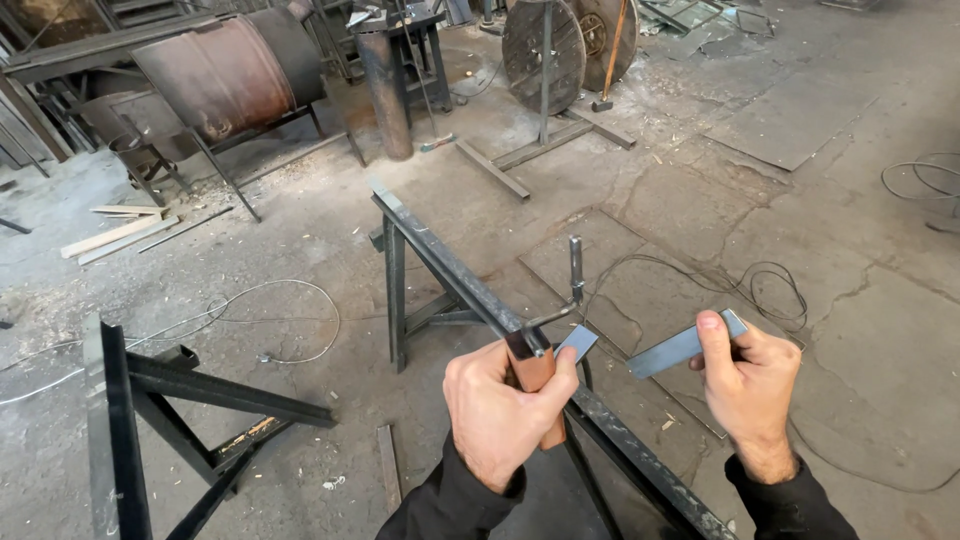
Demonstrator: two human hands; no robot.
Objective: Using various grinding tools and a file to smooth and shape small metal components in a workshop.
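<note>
Flat steel strip (685, 346) is pinched in the right hand (750, 385), off the trestle rail's (450, 270) right side. A rust-brown block (535, 372) is gripped against the rail by the left hand (500, 410); alignment should be checked before the clamp (572, 285) beyond is tightened.

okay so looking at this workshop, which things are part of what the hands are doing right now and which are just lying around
In hand:
left hand on the clamp handle
small steel plate at the clamp
right hand holding a flat steel bar
steel trestle

Lying about:
rusty drum
cable spools
sledgehammer
wood strips
floor cables
</note>
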